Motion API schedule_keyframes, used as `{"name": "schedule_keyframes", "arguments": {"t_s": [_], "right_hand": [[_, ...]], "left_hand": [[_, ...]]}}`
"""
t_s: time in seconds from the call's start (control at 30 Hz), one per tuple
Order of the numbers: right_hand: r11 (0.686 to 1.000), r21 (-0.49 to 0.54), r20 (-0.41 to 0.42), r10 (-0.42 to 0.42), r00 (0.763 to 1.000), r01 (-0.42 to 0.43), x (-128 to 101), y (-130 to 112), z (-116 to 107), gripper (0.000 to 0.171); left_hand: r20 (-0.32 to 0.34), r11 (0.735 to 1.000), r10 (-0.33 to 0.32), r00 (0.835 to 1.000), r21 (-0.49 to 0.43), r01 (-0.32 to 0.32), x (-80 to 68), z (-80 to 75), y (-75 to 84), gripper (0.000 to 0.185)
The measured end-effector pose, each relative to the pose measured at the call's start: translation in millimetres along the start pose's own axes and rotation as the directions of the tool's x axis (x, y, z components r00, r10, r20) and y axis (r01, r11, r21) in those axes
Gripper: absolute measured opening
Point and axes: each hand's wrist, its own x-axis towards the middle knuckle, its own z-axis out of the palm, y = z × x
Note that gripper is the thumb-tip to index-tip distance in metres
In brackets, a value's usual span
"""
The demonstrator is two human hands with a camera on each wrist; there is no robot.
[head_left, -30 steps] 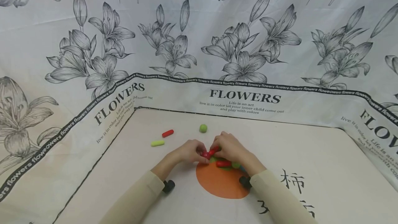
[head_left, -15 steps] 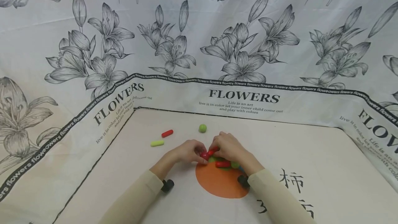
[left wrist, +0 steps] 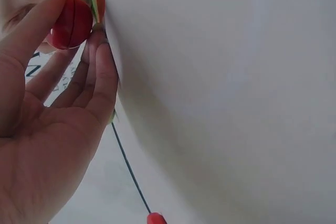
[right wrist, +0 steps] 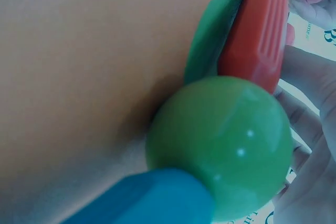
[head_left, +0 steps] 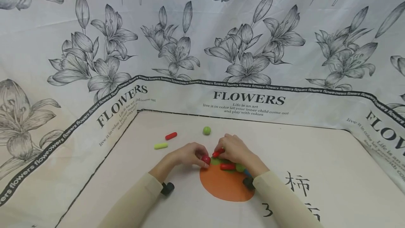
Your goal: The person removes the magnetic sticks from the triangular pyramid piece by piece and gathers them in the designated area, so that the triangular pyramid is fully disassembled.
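In the head view my left hand point(head_left: 190, 153) pinches a shiny dark-red ball point(head_left: 206, 159) between thumb and fingers. A seam runs round that ball in the left wrist view. Just to the right, my right hand point(head_left: 235, 149) holds a short red rod point(head_left: 217, 153) by its fingertips, its free end facing the ball across a small gap. Below the right hand, a second red rod point(head_left: 227, 166) touches a green ball point(head_left: 240, 168), and a blue rod point(head_left: 247, 172) adjoins that ball's other side. The right wrist view shows this ridged red rod point(right wrist: 256, 38) joined to the green ball point(right wrist: 226, 140) up close.
An orange persimmon picture point(head_left: 226, 185) with green leaves lies under the pieces on the pale tabletop point(head_left: 177, 207). Farther back are a loose green ball point(head_left: 207, 130), a red rod point(head_left: 171, 136) and a yellow rod point(head_left: 161, 146). Flower-printed cloth point(head_left: 177, 97) walls the table.
The dark-red ball and the held red rod were together earlier and now stand apart. My left hand has shifted slightly left and toward me with the ball; the right hand has barely moved.
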Motion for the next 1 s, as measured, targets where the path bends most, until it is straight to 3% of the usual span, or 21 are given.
{"name": "schedule_keyframes", "arguments": {"t_s": [0.2,0.37,0.7,0.87,1.0], "right_hand": [[1.000,0.015,0.016,-0.001,1.000,0.001,-2.0,-0.7,-0.2,0.016],[1.000,0.028,0.041,-0.007,0.999,0.006,-3.8,-0.9,-0.4,0.019],[1.000,0.014,0.083,0.007,0.997,-0.009,-9.1,1.2,-3.2,0.019],[1.000,0.017,0.073,-0.020,0.997,0.018,-10.5,2.0,-4.1,0.022],[0.998,0.057,0.048,0.011,0.999,-0.013,-15.6,4.3,-6.6,0.031]], "left_hand": [[-0.028,1.000,-0.028,0.999,0.010,0.028,-1.5,-2.3,-0.7,0.022],[-0.107,0.996,-0.072,0.992,0.046,0.077,-0.3,-10.6,-7.2,0.025],[-0.242,0.992,-0.109,0.964,0.031,0.120,14.6,-25.0,-13.3,0.029],[-0.317,0.990,-0.123,0.941,0.022,0.137,23.1,-32.7,-13.8,0.029],[-0.366,0.988,-0.128,0.922,0.028,0.149,33.7,-39.3,-16.4,0.031]]}}
